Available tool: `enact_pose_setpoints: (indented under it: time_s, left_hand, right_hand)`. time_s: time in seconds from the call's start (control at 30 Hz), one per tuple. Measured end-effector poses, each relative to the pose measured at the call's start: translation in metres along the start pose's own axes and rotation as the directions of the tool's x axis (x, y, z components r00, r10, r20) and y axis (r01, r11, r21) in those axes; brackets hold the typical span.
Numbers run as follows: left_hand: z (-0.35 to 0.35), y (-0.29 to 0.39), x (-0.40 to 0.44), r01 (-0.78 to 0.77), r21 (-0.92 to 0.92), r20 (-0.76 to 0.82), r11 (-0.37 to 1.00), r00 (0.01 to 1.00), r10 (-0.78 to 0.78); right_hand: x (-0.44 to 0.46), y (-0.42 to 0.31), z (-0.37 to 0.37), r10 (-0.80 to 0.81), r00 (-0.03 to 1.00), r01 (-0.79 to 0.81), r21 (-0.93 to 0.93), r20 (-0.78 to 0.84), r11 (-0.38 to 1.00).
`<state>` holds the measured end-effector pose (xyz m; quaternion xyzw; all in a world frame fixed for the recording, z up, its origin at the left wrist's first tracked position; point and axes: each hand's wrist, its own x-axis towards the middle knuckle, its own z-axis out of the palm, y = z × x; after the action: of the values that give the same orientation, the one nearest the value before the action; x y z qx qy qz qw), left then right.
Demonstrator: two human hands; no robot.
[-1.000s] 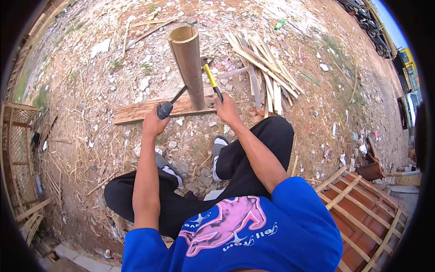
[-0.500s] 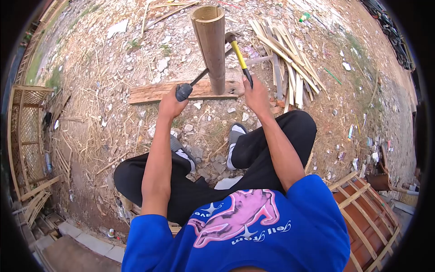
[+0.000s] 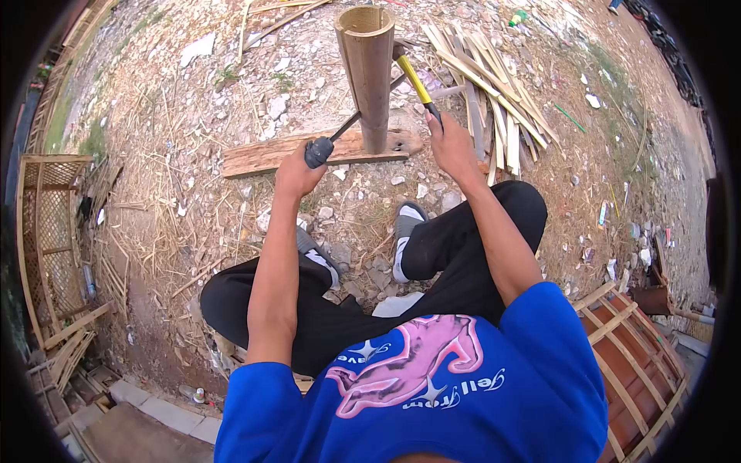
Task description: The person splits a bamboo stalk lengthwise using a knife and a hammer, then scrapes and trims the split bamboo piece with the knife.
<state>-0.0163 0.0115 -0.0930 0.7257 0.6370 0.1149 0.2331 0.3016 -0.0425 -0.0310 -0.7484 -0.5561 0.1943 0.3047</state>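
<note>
on my feed, the left hand (image 3: 298, 171) is curled into a full fist round the thick black grip of the dark-handled blade (image 3: 346, 126), no gap i can see between fingers and handle. the blade slants up to the bamboo tube (image 3: 369, 77), and a dark length shows again past the tube's other side; i can't tell whether it passes through the wall or behind it.

my view has the right hand (image 3: 454, 150) wrapped closely about the black lower end of the hammer (image 3: 417, 82), its yellow shaft leaning up and inward. the hammer head sits right by the tube's right edge, partly lost to me, so contact there i can't judge.

the tube stands upright, hollow end up, its foot on the wooden board (image 3: 266, 157), between the two hands and just beyond them. past the right hand i see a pile of wooden strips (image 3: 494, 92) on the ground.
</note>
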Motion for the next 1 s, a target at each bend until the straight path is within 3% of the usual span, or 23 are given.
enact_pose_setpoints:
  time_s: [0.1, 0.13, 0.23, 0.3, 0.37, 0.5, 0.67, 0.9, 0.97, 1.0]
  left_hand:
    - [0.007, -0.002, -0.003, -0.015, -0.041, -0.008, 0.999, 1.000, 0.014]
    - [0.000, 0.003, -0.003, -0.001, -0.050, 0.002, 0.999, 1.000, 0.001]
    - [0.006, -0.008, -0.007, 0.021, -0.067, 0.015, 0.998, 1.000, -0.020]
    - [0.011, -0.011, -0.002, 0.007, -0.089, 0.041, 0.996, 0.999, -0.003]
    - [0.009, 0.002, -0.006, -0.023, -0.035, -0.035, 0.999, 0.999, 0.022]
    - [0.004, 0.011, -0.001, 0.014, -0.037, 0.041, 0.999, 0.999, -0.013]
    - [0.004, 0.018, -0.002, -0.001, -0.002, -0.007, 1.000, 1.000, 0.001]
    - [0.013, 0.005, 0.006, -0.018, -0.146, 0.020, 0.989, 1.000, 0.021]
    - [0.004, 0.000, 0.005, 0.000, -0.167, 0.075, 0.986, 0.997, 0.012]
    - [0.004, 0.002, 0.003, 0.031, -0.105, 0.057, 0.994, 0.998, -0.025]
  right_hand:
    - [0.005, -0.028, -0.035, -0.022, 0.998, 0.027, 0.107, -0.055, 0.994]
    - [0.008, -0.029, -0.037, -0.044, 0.996, 0.048, 0.065, -0.076, 0.997]
    - [0.005, 0.005, -0.003, -0.024, 1.000, 0.025, 0.054, -0.008, 0.998]
    - [0.000, 0.037, 0.022, -0.046, 0.992, 0.062, -0.134, 0.116, 0.989]
    - [0.001, 0.020, 0.006, 0.071, 0.978, -0.024, -0.229, 0.197, 0.973]
    - [-0.007, 0.037, 0.011, 0.069, 0.986, -0.046, -0.146, 0.150, 0.988]
    - [-0.010, 0.020, 0.011, 0.112, 0.987, -0.110, -0.025, 0.115, 0.994]
    - [0.013, -0.018, -0.037, -0.029, 0.992, 0.044, 0.130, -0.120, 0.991]
    - [0.007, -0.022, -0.025, -0.079, 0.978, 0.122, 0.221, -0.195, 0.968]
    - [0.002, 0.000, -0.005, -0.041, 0.988, 0.069, 0.185, -0.148, 0.980]
